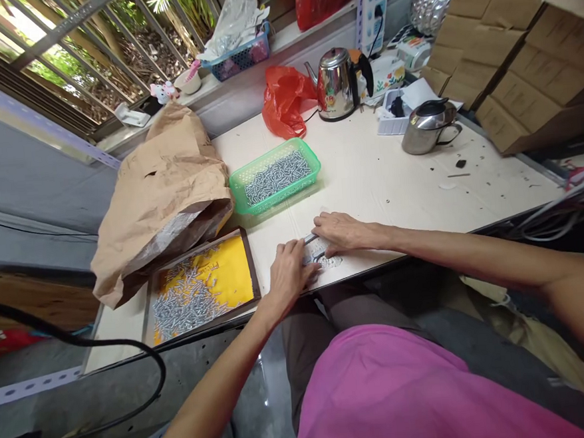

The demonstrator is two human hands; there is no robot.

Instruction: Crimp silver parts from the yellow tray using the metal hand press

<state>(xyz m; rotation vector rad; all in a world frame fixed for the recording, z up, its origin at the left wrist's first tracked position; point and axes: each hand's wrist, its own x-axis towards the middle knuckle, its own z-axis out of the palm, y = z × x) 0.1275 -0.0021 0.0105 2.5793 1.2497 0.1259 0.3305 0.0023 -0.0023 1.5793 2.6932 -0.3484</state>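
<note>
Near the front edge of the table, my left hand [289, 267] is closed on the left end of a grey, bar-like piece [315, 249]. My right hand [340, 231] grips the same piece from its right side, fingers bent. The hands cover most of it, so its exact kind is hidden. Something small and whitish [331, 262] lies under and beside it on the tabletop. To the left of my left hand is a shallow tray [248, 262] with a yellow bottom, strewn with many small silvery screw-like parts [188, 306].
Beyond my hands stands a green plastic basket [316, 167] of similar metal parts. A crumpled brown paper bag [163, 168] leans behind the tray. Farther back are a red plastic bag [286, 99], a kettle [337, 86], a steel pot [426, 129] and stacked cardboard [536, 62].
</note>
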